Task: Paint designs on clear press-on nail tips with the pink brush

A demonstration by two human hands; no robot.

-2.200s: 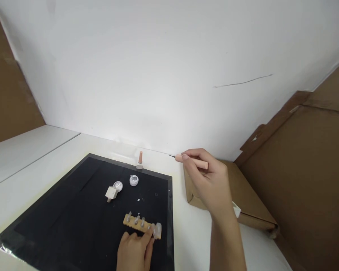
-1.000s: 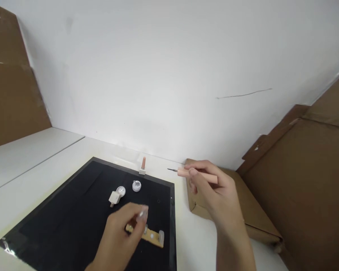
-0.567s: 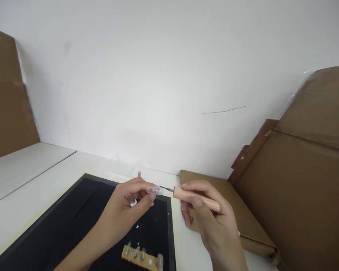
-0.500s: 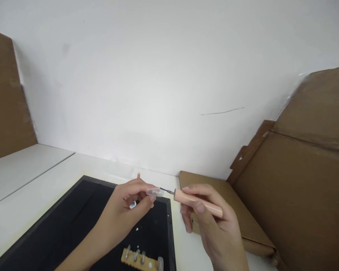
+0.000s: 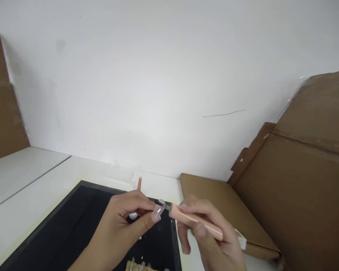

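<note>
1. Change: half a second ago the clear tip lay nearly level across the left fingers; it stands steeply tilted now, just below frame centre.
2. The brush has gone from the tip's upper edge to a crossing at its top end. Contact cannot be told. My reading: the piece is being turned for the brush to reach another part.
3. Left hand: thumb and forefinger pinched on the clear tip. Right hand: fingers closed around the brush handle.
4. Strip with upright clear pieces, cut by the bottom edge; it has slid lower in view.
5. Black mat, lower left to centre, on a white worktop. Pink peg behind the left hand; white pot partly hidden.
6. Flat box, lower right. White wall above, cardboard far right.
</note>
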